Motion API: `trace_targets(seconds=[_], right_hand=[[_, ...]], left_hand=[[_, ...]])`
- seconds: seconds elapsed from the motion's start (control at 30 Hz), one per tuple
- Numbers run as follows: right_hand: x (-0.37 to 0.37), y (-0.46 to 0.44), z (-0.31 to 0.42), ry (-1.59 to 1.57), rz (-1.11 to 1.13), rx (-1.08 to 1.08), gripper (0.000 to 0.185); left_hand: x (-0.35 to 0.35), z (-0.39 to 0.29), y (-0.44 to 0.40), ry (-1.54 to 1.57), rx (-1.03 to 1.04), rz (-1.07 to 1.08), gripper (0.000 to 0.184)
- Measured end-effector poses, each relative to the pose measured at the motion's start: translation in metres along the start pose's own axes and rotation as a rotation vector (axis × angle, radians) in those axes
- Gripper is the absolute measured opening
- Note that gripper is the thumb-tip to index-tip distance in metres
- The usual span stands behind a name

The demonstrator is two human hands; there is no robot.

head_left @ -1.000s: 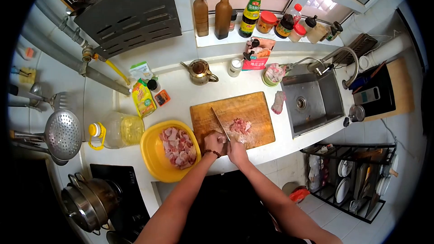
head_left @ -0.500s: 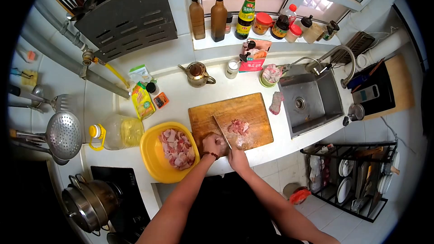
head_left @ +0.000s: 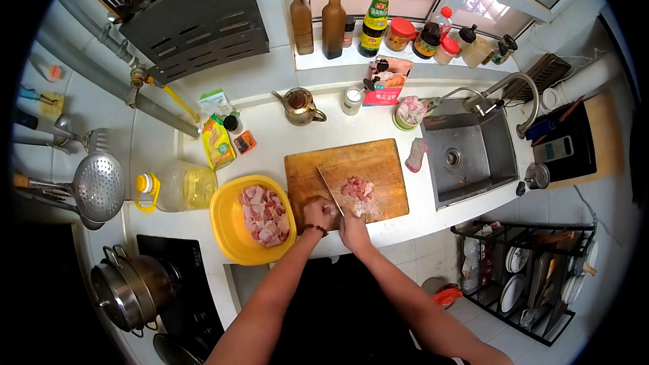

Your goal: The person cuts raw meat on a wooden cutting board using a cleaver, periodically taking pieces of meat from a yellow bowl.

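My right hand [head_left: 353, 231] is closed around the handle of a kitchen knife [head_left: 328, 187], whose blade lies across the wooden cutting board [head_left: 307, 170] and points away to the upper left. Left of the blade, my left hand [head_left: 318, 214] is curled with its fingertips down at the board's near edge. What lies under those fingers is hidden. A heap of cut raw meat [head_left: 357, 188] rests on the board to the right of the knife. Beside the board's left edge stands a yellow basin [head_left: 222, 231] holding many chunks of raw meat [head_left: 264, 216].
An oil jug [head_left: 189, 186] stands behind the basin, and a teapot [head_left: 299, 106] behind the board. The sink [head_left: 470, 155] is to the right, with a crumpled cloth-like item [head_left: 416, 155] beside it. Pots [head_left: 132, 290] sit at the left; a dish rack [head_left: 524, 277] stands lower right.
The whole view has shifted slightly with my head. Both hands and the knife stay almost in place on the board, and the meat heap looks the same.
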State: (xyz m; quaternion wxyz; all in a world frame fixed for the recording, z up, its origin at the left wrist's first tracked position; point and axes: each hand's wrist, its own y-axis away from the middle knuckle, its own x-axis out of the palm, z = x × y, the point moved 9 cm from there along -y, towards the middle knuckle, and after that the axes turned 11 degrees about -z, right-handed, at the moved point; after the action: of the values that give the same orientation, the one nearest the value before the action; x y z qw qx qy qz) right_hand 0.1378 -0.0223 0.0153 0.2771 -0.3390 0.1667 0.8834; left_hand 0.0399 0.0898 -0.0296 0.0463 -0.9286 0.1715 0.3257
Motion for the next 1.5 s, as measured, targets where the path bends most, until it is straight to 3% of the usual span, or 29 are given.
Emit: trace_targets(seconds=[0.03, 0.13, 0.27, 0.37, 0.43, 0.67, 0.73, 0.93, 0.97, 1.03, 1.13, 1.17, 1.23, 1.37, 1.43, 1.5], right_hand=[[0.003, -0.013, 0.007, 0.074, -0.004, -0.052, 0.031], [0.009, -0.023, 0.007, 0.158, 0.064, -0.01, 0.031], [-0.013, 0.012, -0.003, 0.036, 0.001, -0.095, 0.031], [-0.001, 0.003, -0.005, 0.108, 0.078, -0.002, 0.026], [0.0, -0.024, 0.008, 0.108, 0.056, -0.026, 0.025], [-0.027, -0.015, -0.01, 0.017, -0.008, -0.065, 0.018], [-0.035, -0.019, -0.024, 0.039, -0.017, 0.002, 0.019], [-0.061, -0.031, -0.002, 0.0, 0.037, 0.026, 0.023], [-0.062, -0.032, -0.002, -0.011, 0.035, 0.031, 0.022], [-0.066, -0.029, -0.002, -0.023, 0.036, 0.041, 0.022], [-0.076, -0.027, 0.002, -0.065, 0.002, 0.012, 0.021], [-0.076, -0.026, 0.0, -0.07, 0.024, 0.029, 0.021], [-0.075, -0.023, -0.006, -0.074, 0.045, 0.048, 0.021], [-0.074, -0.017, -0.011, -0.079, -0.004, -0.02, 0.02], [-0.074, -0.018, -0.014, -0.075, -0.012, -0.024, 0.02], [-0.074, -0.017, -0.01, -0.06, -0.013, -0.052, 0.02]], left_hand=[[0.002, 0.001, 0.0, 0.026, -0.023, 0.001, 0.012], [0.002, 0.007, 0.001, 0.089, -0.07, -0.003, 0.01], [0.002, 0.005, 0.005, -0.013, -0.093, -0.007, 0.009], [0.002, 0.007, 0.006, -0.001, -0.086, -0.019, 0.01], [0.007, 0.017, 0.003, 0.114, -0.163, -0.021, 0.015], [0.001, 0.021, 0.012, 0.0, -0.157, -0.044, 0.016], [0.021, 0.056, 0.02, 0.298, -0.388, -0.074, 0.016], [0.028, 0.077, 0.028, 0.625, -0.515, -0.229, 0.008], [0.032, 0.081, 0.029, 0.624, -0.514, -0.229, 0.008], [0.011, 0.054, 0.027, 0.149, -0.468, -0.138, 0.019], [-0.012, 0.024, 0.02, -0.042, -0.38, -0.064, 0.03], [-0.014, 0.026, 0.02, -0.044, -0.381, -0.063, 0.03], [-0.019, 0.0, 0.014, -0.025, -0.054, -0.092, 0.022], [-0.006, -0.001, 0.014, -0.127, -0.011, 0.017, 0.018], [0.016, 0.024, 0.014, 0.006, -0.118, 0.064, 0.019], [0.019, 0.021, 0.011, 0.114, -0.073, 0.016, 0.019]])
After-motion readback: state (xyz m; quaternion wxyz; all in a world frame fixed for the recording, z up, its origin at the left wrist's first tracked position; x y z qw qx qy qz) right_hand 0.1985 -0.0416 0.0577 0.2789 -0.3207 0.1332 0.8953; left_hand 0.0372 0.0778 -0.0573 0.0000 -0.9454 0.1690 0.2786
